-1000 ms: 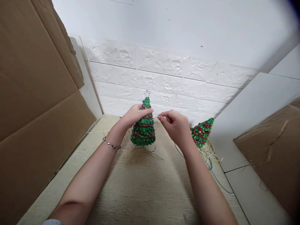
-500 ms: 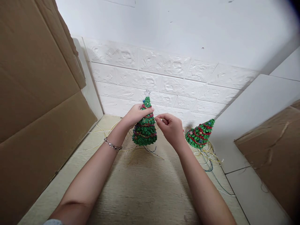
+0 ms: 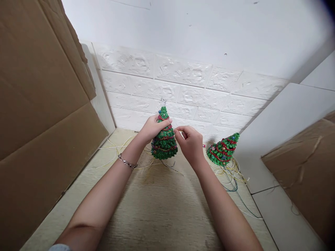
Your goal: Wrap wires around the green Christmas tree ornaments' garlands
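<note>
A small green Christmas tree point(image 3: 164, 144) with red garlands and a clear star on top stands upright at the back of the wooden table point(image 3: 157, 209). My left hand point(image 3: 154, 127) grips its upper part from the left; a silver bracelet is on that wrist. My right hand point(image 3: 190, 142) is just right of the tree, thumb and forefinger pinched on a thin pale wire at the tree's side. A second, similar green tree point(image 3: 223, 150) leans tilted at the right, over a tangle of thin wires point(image 3: 232, 176).
Cardboard sheets point(image 3: 44, 104) wall off the left side, and another cardboard piece point(image 3: 303, 164) sits at the right behind a white panel point(image 3: 282, 122). A white brick-pattern wall point(image 3: 183, 83) closes the back. Loose pale wires point(image 3: 112, 150) trail across the table's far left.
My right hand has moved left, closer to the upright tree, keeping its pinch on the wire. The tree has been lifted or shifted slightly up and right. The leaning tree is now uncovered.
</note>
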`<action>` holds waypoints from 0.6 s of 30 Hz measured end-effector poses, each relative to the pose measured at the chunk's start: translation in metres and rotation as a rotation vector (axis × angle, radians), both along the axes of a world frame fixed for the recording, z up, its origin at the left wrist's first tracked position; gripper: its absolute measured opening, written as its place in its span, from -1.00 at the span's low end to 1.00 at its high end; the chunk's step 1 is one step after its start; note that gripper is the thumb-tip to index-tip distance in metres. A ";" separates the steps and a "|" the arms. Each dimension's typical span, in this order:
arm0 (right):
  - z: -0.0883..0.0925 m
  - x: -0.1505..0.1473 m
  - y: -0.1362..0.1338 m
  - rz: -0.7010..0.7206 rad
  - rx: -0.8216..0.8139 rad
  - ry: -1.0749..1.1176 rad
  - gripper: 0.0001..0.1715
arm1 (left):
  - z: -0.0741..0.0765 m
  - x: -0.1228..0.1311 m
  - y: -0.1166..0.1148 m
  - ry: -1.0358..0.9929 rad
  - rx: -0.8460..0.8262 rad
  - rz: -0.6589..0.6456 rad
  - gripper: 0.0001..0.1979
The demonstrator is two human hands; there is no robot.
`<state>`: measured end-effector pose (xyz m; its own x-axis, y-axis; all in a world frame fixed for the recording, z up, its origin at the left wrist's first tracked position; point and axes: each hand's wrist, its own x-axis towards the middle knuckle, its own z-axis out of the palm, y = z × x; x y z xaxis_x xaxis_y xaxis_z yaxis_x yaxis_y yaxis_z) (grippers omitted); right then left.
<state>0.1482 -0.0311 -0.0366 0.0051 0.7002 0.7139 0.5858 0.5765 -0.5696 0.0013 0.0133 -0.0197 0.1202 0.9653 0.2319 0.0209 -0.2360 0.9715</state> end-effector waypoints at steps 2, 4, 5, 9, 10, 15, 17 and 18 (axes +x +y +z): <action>0.000 0.000 -0.001 -0.017 0.037 -0.064 -0.83 | 0.000 0.002 0.000 -0.007 0.012 0.050 -0.72; 0.000 -0.001 -0.003 -0.019 0.054 -0.112 -0.84 | 0.000 0.004 0.000 -0.025 0.015 0.096 -0.72; 0.000 -0.002 -0.004 -0.012 0.057 -0.127 -0.84 | 0.000 0.005 0.000 -0.040 0.012 0.110 -0.72; -0.001 -0.004 -0.004 0.034 0.037 -0.148 -0.85 | -0.001 0.006 0.001 -0.055 0.009 0.125 -0.71; -0.001 -0.004 -0.004 0.040 0.030 -0.151 -0.85 | -0.001 0.006 0.002 -0.042 0.012 0.130 -0.71; 0.000 -0.002 -0.004 -0.008 0.025 -0.162 -0.84 | -0.002 0.006 0.002 -0.002 0.026 0.157 -0.70; 0.001 -0.001 -0.006 -0.039 -0.002 -0.181 -0.85 | -0.002 0.007 0.001 -0.014 0.027 0.157 -0.70; 0.002 -0.001 -0.006 -0.047 -0.021 -0.194 -0.86 | -0.002 0.007 0.001 -0.028 0.028 0.156 -0.71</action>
<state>0.1472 -0.0374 -0.0346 -0.0979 0.7173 0.6898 0.7121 0.5347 -0.4549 0.0087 0.0145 -0.0214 -0.0371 0.9648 0.2603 0.0328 -0.2591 0.9653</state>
